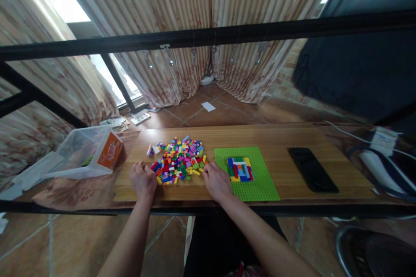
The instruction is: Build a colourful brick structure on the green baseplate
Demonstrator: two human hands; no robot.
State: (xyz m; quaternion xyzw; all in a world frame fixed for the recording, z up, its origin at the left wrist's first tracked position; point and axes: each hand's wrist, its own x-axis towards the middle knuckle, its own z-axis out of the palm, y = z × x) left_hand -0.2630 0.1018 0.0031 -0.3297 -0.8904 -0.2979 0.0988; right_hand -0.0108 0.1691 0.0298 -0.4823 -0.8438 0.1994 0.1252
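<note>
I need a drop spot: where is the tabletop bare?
On the tabletop, bare wood shows between the green board and the phone, and right of the phone. Crowded: the brick pile, with the left hand and right hand at its sides.

No wording is legible. Left of the left hand (143,180), an orange label (111,151) on the plastic box (73,138) bears pale lettering, too blurred to make out in this view.

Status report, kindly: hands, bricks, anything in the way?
Left hand at left edge of brick pile; right hand at its right. Square brick build on green baseplate. Black phone farther right, untouched.
</note>
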